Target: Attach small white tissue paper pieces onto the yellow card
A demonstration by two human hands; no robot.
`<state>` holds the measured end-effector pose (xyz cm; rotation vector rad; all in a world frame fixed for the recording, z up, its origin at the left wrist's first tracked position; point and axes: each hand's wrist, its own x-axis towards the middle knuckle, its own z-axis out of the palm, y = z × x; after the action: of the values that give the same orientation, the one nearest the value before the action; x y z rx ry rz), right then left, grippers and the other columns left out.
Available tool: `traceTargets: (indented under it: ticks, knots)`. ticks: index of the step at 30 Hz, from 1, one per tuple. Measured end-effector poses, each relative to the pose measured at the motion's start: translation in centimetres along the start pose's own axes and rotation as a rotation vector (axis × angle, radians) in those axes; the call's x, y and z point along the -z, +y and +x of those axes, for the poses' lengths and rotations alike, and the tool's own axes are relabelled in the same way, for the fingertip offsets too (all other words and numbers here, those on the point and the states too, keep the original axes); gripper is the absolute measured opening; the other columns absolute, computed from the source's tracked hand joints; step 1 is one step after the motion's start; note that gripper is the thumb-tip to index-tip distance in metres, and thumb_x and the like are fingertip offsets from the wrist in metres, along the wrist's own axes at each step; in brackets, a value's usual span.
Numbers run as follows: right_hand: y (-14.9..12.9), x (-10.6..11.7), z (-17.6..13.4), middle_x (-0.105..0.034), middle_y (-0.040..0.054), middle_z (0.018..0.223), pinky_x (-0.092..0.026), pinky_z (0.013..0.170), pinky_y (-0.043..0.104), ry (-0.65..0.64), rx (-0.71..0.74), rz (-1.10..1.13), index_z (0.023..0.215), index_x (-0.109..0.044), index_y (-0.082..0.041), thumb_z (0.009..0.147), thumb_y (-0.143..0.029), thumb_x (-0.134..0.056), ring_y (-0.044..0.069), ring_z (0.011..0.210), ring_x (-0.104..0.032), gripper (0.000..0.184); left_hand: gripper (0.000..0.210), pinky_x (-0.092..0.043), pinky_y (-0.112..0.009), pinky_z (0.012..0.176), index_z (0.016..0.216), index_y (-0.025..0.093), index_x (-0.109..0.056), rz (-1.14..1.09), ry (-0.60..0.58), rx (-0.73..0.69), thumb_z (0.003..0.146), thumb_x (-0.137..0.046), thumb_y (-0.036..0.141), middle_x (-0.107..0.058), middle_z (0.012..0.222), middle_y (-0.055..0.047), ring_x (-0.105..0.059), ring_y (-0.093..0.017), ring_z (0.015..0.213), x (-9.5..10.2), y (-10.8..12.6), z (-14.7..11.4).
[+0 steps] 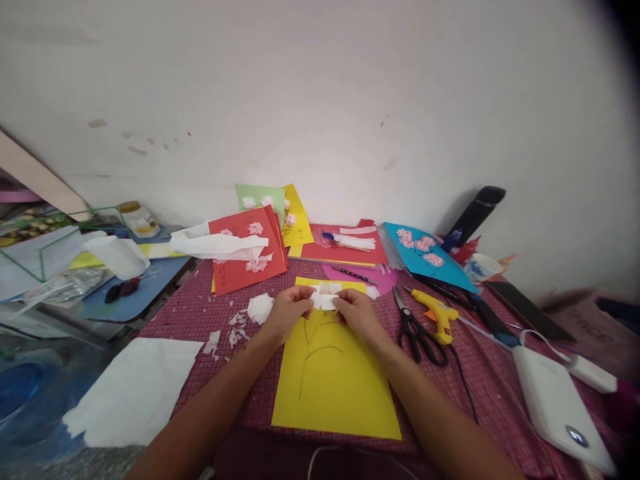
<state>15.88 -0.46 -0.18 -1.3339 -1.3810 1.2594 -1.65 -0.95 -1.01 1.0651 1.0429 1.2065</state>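
Between my two hands is a small piece of white tissue paper [325, 300], pinched at both ends. My left hand [290, 310] has its thumb and fingers closed on the left end, and my right hand [359, 313] grips the right end. Under them lies a yellow sheet of paper [340, 393] with curved branch-like lines drawn on it. A crumpled white tissue ball [261, 308] rests just left of my left hand, near torn tissue scraps [238, 328]. Right of the yellow sheet are black-handled scissors [417, 333] and a yellow glue gun [436, 312].
Red card with tissue flowers [245, 267], a tissue strip [225, 247] and a blue card [430, 257] lie at the back. A large tissue sheet [137, 390] hangs at the left edge. A white power bank [560, 407] and a paper cup [483, 267] stand right.
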Motion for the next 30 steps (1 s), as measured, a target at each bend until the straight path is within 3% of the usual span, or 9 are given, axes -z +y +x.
traceTargets:
  ticks: [5, 9, 12, 15, 20, 23, 26, 30]
  knots:
    - [0.1, 0.5, 0.3, -0.053, -0.0034, 0.048, -0.034, 0.041, 0.023, 0.063, 0.031, 0.014, 0.071, -0.055, -0.018, 0.074, -0.032, -0.055, 0.012, 0.04, -0.048, 0.014, 0.017, -0.039, -0.02, 0.049, 0.082, 0.012, -0.065, -0.102, -0.003, 0.036, 0.069, -0.065, 0.022, -0.057, 0.061, 0.0, -0.049, -0.007, 0.049, 0.5, -0.2, 0.2]
    - [0.0, 0.7, 0.3, -0.051, -0.0046, 0.05, -0.033, 0.04, 0.022, 0.062, 0.056, 0.014, 0.078, -0.058, -0.017, 0.073, -0.029, -0.053, 0.011, 0.04, -0.046, 0.013, 0.02, -0.04, -0.021, 0.05, 0.077, 0.012, -0.063, -0.12, -0.003, 0.04, 0.07, -0.069, 0.03, -0.056, 0.059, 0.0, -0.049, -0.007, 0.05, 0.4, 0.1, 0.0]
    - [-0.1, 0.8, 0.1, -0.052, -0.0051, 0.053, -0.031, 0.04, 0.021, -0.046, 0.047, -0.046, 0.087, -0.062, -0.018, 0.07, -0.022, -0.052, 0.009, 0.039, -0.043, 0.02, 0.023, -0.039, -0.02, 0.05, 0.077, 0.012, -0.062, -0.104, -0.017, 0.047, 0.07, -0.069, 0.033, -0.056, 0.059, 0.0, -0.05, -0.007, 0.051, 0.3, 0.4, -0.1]
    - [0.2, 0.9, 0.0, -0.056, -0.0032, 0.055, -0.031, 0.042, 0.021, -0.202, 0.049, -0.175, 0.081, -0.066, -0.018, 0.068, -0.02, -0.052, 0.009, 0.041, -0.043, 0.019, 0.024, -0.039, -0.02, 0.05, 0.076, 0.012, -0.062, -0.09, -0.023, 0.055, 0.07, -0.07, 0.033, -0.056, 0.06, 0.001, -0.05, -0.007, 0.051, 0.3, 0.6, -0.1]
    - [0.6, 1.2, 0.1, -0.062, -0.0003, 0.067, -0.032, 0.046, 0.021, -0.276, 0.187, -0.339, 0.077, -0.07, -0.018, 0.068, -0.016, -0.053, 0.009, 0.049, -0.045, 0.02, 0.025, -0.036, -0.02, 0.049, 0.071, 0.012, -0.058, -0.042, -0.066, 0.081, 0.069, -0.072, 0.033, -0.055, 0.057, 0.002, -0.049, -0.007, 0.049, 0.1, 0.5, -0.3]
    - [0.3, 1.5, 0.0, -0.058, -0.0022, 0.061, -0.03, 0.043, 0.02, -0.313, 0.132, -0.262, 0.091, -0.069, -0.018, 0.07, -0.019, -0.056, 0.008, 0.045, -0.044, 0.025, 0.025, -0.035, -0.02, 0.05, 0.069, 0.013, -0.057, -0.014, -0.101, 0.076, 0.069, -0.072, 0.033, -0.054, 0.056, 0.002, -0.049, -0.007, 0.049, 0.1, 0.5, -0.5]
    - [-0.1, 1.7, -0.3, -0.051, -0.0059, 0.052, -0.027, 0.038, 0.02, -0.372, 0.015, -0.049, 0.104, -0.063, -0.017, 0.074, -0.027, -0.059, 0.008, 0.039, -0.04, 0.032, 0.024, -0.034, -0.02, 0.051, 0.076, 0.013, -0.061, 0.008, -0.133, 0.065, 0.07, -0.071, 0.033, -0.055, 0.059, 0.002, -0.049, -0.007, 0.05, 0.1, 0.6, -0.6]
    - [-0.6, 1.4, -0.6, -0.054, -0.0046, 0.057, -0.027, 0.037, 0.02, -0.387, 0.008, 0.119, 0.09, -0.063, -0.015, 0.074, -0.035, -0.062, 0.006, 0.038, -0.039, 0.025, 0.025, -0.035, -0.021, 0.053, 0.084, 0.012, -0.065, 0.077, -0.185, 0.036, 0.071, -0.07, 0.032, -0.057, 0.06, 0.001, -0.048, -0.007, 0.051, 0.2, 0.6, -0.6]
